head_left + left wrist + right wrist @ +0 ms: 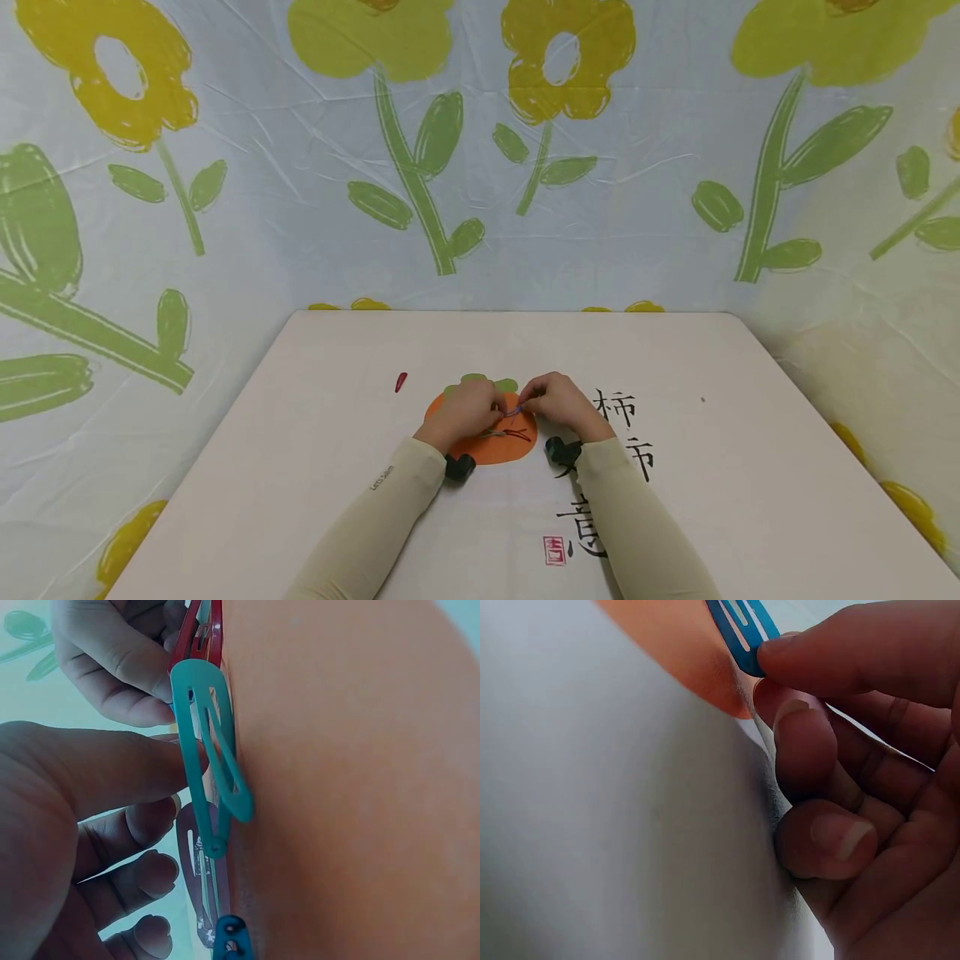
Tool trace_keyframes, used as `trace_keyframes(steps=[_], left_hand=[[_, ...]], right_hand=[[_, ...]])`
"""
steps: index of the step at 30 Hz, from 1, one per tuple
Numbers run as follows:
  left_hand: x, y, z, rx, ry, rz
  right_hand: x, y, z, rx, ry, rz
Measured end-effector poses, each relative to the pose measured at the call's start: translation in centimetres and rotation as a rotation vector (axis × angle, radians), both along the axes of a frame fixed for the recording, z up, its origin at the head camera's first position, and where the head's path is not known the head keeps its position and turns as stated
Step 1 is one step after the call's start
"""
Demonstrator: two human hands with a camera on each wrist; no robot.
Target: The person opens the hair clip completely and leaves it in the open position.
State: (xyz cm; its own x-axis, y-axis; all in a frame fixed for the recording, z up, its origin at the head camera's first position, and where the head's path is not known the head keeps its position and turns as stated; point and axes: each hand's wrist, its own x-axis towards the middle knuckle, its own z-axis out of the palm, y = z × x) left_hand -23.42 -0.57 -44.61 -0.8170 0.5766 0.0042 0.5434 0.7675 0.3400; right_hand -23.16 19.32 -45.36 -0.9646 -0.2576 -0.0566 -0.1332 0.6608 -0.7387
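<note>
My right hand (561, 402) pinches one end of a blue snap hair clip (739, 630) between thumb and forefinger, its other fingers curled below. At the clip's opposite end, the fingertips of my left hand (468, 410) pinch it, though the teal clip partly covers them in the left wrist view. Both hands are above an orange persimmon shape (491, 452) printed on the table cover. On it lie a teal hair clip (187, 757) with its tongue sprung out, a red clip (217, 634) and a dark purple clip (195, 877).
A separate red hair clip (401, 382) lies left of the persimmon's green leaves (506, 385). Black brush characters (618, 408) and a red seal print (554, 551) mark the pale table (750, 483). Behind hangs a flowered cloth (637, 208). Dark wrist cameras (460, 467) sit under the sleeves.
</note>
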Motion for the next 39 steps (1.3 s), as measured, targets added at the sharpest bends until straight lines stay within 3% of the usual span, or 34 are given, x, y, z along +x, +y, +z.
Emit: trace_keyframes(steps=[14, 26, 39], left_hand=[[0.2, 0.0, 0.2, -0.01, 0.013, -0.025], [0.2, -0.4, 0.4, 0.056, -0.027, -0.013], [0.5, -1.2, 1.0, 0.015, -0.018, 0.02]], right_hand=[[0.2, -0.1, 0.2, 0.023, -0.002, 0.008], [0.2, 0.4, 0.2, -0.027, -0.019, 0.018], [0.3, 0.5, 0.3, -0.028, -0.032, -0.006]])
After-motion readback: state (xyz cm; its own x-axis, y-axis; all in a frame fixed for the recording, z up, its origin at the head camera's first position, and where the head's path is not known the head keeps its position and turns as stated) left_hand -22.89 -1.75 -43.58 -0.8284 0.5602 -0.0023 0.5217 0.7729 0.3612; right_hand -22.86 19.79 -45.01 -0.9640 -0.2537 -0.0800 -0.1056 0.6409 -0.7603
